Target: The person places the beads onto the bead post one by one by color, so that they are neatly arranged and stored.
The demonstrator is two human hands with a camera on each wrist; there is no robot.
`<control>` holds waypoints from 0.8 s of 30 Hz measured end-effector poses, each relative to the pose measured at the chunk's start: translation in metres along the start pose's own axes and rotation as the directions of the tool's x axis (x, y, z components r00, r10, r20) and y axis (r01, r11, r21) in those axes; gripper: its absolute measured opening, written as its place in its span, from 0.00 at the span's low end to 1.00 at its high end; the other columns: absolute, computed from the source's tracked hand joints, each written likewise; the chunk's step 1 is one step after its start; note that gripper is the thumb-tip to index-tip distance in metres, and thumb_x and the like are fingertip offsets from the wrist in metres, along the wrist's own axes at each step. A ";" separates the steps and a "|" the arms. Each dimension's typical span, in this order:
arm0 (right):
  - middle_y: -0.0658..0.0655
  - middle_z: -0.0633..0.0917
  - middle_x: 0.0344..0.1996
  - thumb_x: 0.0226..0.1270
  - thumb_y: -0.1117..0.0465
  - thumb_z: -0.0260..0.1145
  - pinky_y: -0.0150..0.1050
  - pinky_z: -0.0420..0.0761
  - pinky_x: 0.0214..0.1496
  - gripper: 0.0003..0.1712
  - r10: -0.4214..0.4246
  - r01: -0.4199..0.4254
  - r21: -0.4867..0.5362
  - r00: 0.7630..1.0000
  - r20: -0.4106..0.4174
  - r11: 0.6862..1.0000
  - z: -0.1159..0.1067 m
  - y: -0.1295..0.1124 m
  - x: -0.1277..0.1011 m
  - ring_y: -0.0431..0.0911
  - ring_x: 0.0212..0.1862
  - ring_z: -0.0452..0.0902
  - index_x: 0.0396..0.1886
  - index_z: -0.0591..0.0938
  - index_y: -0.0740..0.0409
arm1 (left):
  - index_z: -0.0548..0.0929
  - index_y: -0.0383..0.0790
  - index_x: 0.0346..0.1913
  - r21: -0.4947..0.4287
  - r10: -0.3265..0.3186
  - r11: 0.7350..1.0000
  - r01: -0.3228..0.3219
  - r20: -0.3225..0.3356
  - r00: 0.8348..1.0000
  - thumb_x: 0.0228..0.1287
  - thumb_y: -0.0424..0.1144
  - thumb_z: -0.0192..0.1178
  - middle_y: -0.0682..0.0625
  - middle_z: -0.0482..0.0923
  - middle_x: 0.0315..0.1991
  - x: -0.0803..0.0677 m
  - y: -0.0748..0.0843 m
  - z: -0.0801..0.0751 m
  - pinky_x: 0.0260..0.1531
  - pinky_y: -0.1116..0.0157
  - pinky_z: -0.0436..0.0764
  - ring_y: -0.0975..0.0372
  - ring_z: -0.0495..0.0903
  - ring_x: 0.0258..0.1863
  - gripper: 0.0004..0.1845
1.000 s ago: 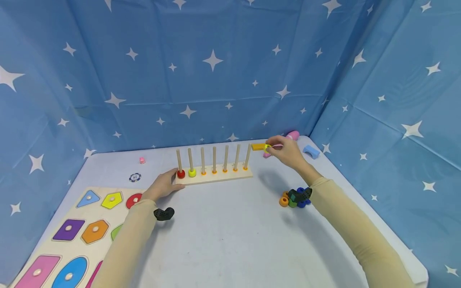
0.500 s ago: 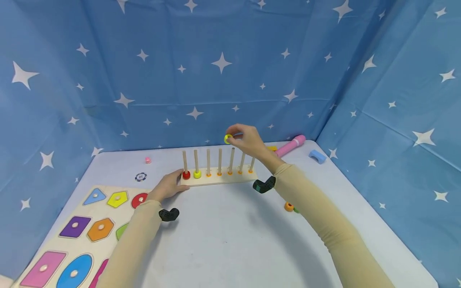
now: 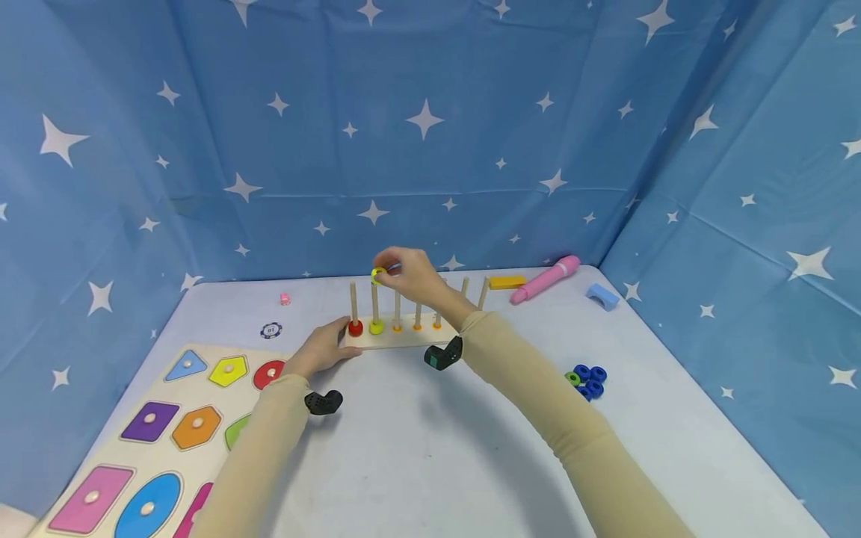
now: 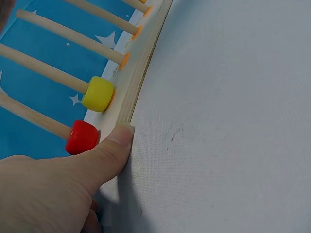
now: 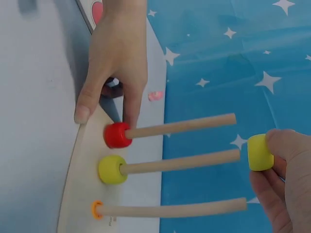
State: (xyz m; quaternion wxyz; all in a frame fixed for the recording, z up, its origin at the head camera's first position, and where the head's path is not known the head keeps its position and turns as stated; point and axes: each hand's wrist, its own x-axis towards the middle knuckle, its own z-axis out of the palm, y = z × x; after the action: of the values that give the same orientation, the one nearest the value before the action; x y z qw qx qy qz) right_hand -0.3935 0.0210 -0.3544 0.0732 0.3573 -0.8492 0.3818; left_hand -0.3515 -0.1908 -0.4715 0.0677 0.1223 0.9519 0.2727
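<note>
A wooden board with a row of upright pegs (image 3: 403, 340) stands at the back of the table. Its left end is gripped by my left hand (image 3: 324, 347), thumb along the front edge in the left wrist view. On the first peg sits a red bead (image 4: 82, 137), and a yellow bead (image 4: 98, 93) sits at the foot of the second. My right hand (image 3: 413, 280) pinches another yellow bead (image 5: 260, 152) between thumb and fingers, right at the top of the second peg. That hand and its wrist hide some pegs on the right in the head view.
Several blue and green beads (image 3: 595, 372) lie to the right, partly behind the right sleeve. A yellow block (image 3: 507, 282), a pink toy microphone-like stick (image 3: 546, 279) and a blue arch block (image 3: 602, 297) lie at the back right. A shape puzzle board (image 3: 161, 441) fills the left front.
My right hand has carried the yellow bead leftward from beyond the board's right end to the second peg. My left hand keeps its grip on the board. The head view has shifted slightly.
</note>
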 end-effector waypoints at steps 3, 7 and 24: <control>0.55 0.83 0.40 0.64 0.65 0.64 0.25 0.79 0.44 0.11 0.003 -0.003 0.000 1.000 0.003 1.000 0.007 -0.001 0.003 0.43 0.44 0.79 0.46 0.80 0.63 | 0.55 0.28 0.71 -0.002 -0.007 1.000 0.007 -0.003 1.000 0.60 0.47 0.65 0.33 0.57 0.69 0.000 0.000 0.000 0.67 0.48 0.56 0.43 0.56 0.68 0.44; 0.54 0.83 0.40 0.65 0.64 0.64 0.24 0.79 0.44 0.11 0.020 -0.020 -0.014 1.000 0.010 1.000 0.012 0.001 0.006 0.41 0.43 0.79 0.46 0.80 0.62 | 0.55 0.29 0.71 -0.006 -0.009 1.000 0.009 -0.003 1.000 0.60 0.47 0.65 0.34 0.57 0.69 0.000 0.000 0.000 0.68 0.48 0.55 0.43 0.56 0.68 0.44; 0.57 0.83 0.45 0.65 0.62 0.65 0.27 0.78 0.50 0.14 -0.001 0.002 -0.070 1.000 0.008 0.998 0.017 0.007 0.005 0.44 0.48 0.78 0.48 0.80 0.62 | 0.56 0.29 0.71 0.006 -0.012 1.000 0.012 0.000 1.000 0.60 0.48 0.65 0.33 0.57 0.69 -0.002 -0.002 -0.002 0.67 0.47 0.56 0.43 0.56 0.68 0.44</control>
State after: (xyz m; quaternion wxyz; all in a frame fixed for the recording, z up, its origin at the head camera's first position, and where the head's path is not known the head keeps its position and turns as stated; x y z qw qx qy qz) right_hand -0.3994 0.0091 -0.3685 0.0825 0.3568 -0.8622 0.3501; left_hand -0.3500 -0.1935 -0.4709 0.0690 0.1169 0.9534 0.2695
